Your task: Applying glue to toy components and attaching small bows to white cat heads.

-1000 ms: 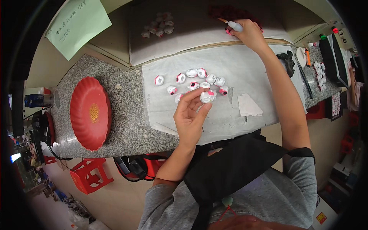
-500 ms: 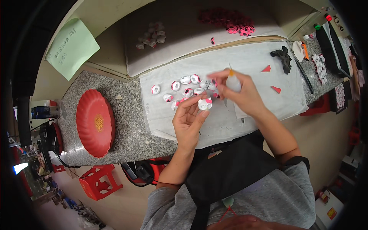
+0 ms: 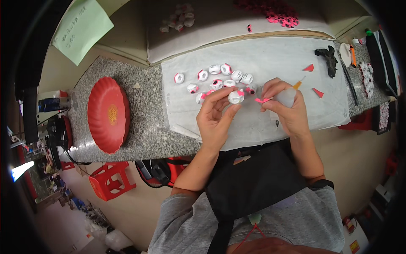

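Between the thumb and fingers of my left hand (image 3: 215,122) is a small white cat-head figurine (image 3: 236,97) with a pink patch on its upper edge. My right hand (image 3: 294,114) pinches a small bright pink piece (image 3: 261,100) at its fingertips, just right of the figurine and apart from it. Tucked in the same hand is a translucent squeeze bottle (image 3: 287,97) with an orange needle tip pointing up and right. Several white and pink figurine pieces (image 3: 215,69) lie on the white sheet (image 3: 249,131) beyond my left hand.
A red scalloped tray (image 3: 98,116) sits on the granite counter at left. On the shelf behind are pink pieces (image 3: 283,19) and white ones (image 3: 179,19). A crumpled black glove-like item (image 3: 327,61) and red scraps (image 3: 318,92) lie at right. A red stool (image 3: 111,181) stands below.
My right hand has drawn back from the row of pieces and now pinches a pink piece. The figurine in my left hand has turned. The whole view has shifted.
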A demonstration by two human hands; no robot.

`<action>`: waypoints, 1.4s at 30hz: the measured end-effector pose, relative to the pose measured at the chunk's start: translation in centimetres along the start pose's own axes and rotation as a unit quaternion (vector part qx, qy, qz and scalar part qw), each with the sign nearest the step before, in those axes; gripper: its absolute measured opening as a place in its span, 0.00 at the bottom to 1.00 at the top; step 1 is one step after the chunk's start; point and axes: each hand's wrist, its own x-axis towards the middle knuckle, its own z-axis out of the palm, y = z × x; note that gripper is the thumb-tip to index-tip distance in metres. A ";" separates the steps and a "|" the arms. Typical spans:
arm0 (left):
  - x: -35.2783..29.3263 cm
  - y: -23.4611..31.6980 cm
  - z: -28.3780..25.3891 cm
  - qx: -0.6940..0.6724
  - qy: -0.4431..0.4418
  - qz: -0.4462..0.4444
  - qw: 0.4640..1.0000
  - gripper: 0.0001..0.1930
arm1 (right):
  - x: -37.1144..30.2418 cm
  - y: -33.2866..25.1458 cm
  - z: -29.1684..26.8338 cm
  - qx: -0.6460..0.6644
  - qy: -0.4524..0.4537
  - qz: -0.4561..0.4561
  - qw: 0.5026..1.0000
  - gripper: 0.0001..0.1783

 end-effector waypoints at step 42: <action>0.0 0.3 -0.5 -0.079 -0.146 0.008 0.986 0.10 | -0.5 0.5 1.2 -0.117 -0.065 -0.026 0.991 0.15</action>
